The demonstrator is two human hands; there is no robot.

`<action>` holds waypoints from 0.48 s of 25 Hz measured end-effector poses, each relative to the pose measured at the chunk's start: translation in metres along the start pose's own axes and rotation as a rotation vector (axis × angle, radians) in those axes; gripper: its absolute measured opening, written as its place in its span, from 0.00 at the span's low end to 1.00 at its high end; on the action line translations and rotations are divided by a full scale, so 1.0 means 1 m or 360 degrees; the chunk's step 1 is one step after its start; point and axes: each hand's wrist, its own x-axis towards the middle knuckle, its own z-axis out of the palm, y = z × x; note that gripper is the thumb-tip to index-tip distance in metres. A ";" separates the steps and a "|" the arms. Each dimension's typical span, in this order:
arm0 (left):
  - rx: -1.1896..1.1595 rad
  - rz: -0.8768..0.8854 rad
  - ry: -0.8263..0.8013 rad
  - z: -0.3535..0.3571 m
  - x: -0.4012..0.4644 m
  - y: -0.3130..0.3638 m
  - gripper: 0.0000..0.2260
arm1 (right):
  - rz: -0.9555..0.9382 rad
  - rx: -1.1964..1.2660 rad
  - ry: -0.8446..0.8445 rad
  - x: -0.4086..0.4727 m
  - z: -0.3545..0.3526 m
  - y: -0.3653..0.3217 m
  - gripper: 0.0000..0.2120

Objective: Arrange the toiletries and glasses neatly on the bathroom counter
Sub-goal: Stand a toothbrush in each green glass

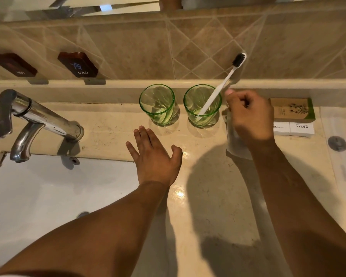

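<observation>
Two empty green glasses stand side by side at the back of the beige counter (208, 196), the left glass (157, 104) and the right glass (202, 105). A white toothbrush (222, 86) with black bristles stands in the right glass and leans right, its head against the tiled wall. My right hand (250, 118) hovers just right of that glass with its fingers curled; a fingertip is close beside the toothbrush handle, and nothing shows in the grip. My left hand (154, 154) hovers flat over the counter in front of the left glass, fingers spread, holding nothing.
A white packet (237, 145) lies partly under my right hand. A brown box with a green edge (292, 109) and white boxes marked HOTEL (294, 128) sit at the right. The chrome tap (34, 120) and white basin (58, 192) fill the left. HOT and COLD signs are on the wall.
</observation>
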 end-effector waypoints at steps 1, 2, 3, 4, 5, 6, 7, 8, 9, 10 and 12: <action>-0.0006 0.0002 -0.0017 -0.002 -0.001 0.000 0.40 | 0.0014 0.0050 0.0053 -0.013 -0.005 0.005 0.14; -0.0013 0.0004 -0.0040 -0.006 -0.002 0.001 0.40 | 0.0032 0.0116 0.0082 -0.032 -0.009 0.008 0.11; -0.0001 0.0005 -0.0061 -0.008 -0.004 0.002 0.41 | 0.0041 0.0124 0.0047 -0.055 -0.013 0.012 0.09; 0.0017 0.0002 -0.0081 -0.010 -0.005 0.003 0.41 | 0.0046 0.0050 -0.0065 -0.080 -0.015 0.018 0.08; 0.0018 -0.0010 -0.0099 -0.011 -0.004 0.004 0.41 | 0.0039 -0.0066 -0.0253 -0.106 -0.015 0.025 0.07; 0.0013 -0.0032 -0.0125 -0.013 -0.004 0.003 0.41 | 0.0000 -0.0189 -0.0493 -0.134 -0.016 0.031 0.06; 0.0008 -0.0041 -0.0136 -0.013 -0.004 0.003 0.41 | -0.0090 -0.0301 -0.0733 -0.158 -0.017 0.036 0.04; 0.0005 -0.0036 -0.0137 -0.012 -0.002 0.003 0.41 | -0.0221 -0.0397 -0.0955 -0.179 -0.019 0.041 0.03; 0.0006 -0.0033 -0.0135 -0.010 -0.003 0.003 0.41 | -0.0341 -0.0464 -0.1161 -0.201 -0.020 0.044 0.02; 0.0006 -0.0030 -0.0135 -0.009 -0.002 0.004 0.41 | -0.0430 -0.0522 -0.1322 -0.222 -0.021 0.047 0.02; 0.0013 -0.0035 -0.0131 -0.008 -0.003 0.003 0.41 | -0.0524 -0.0582 -0.1513 -0.255 -0.023 0.049 0.07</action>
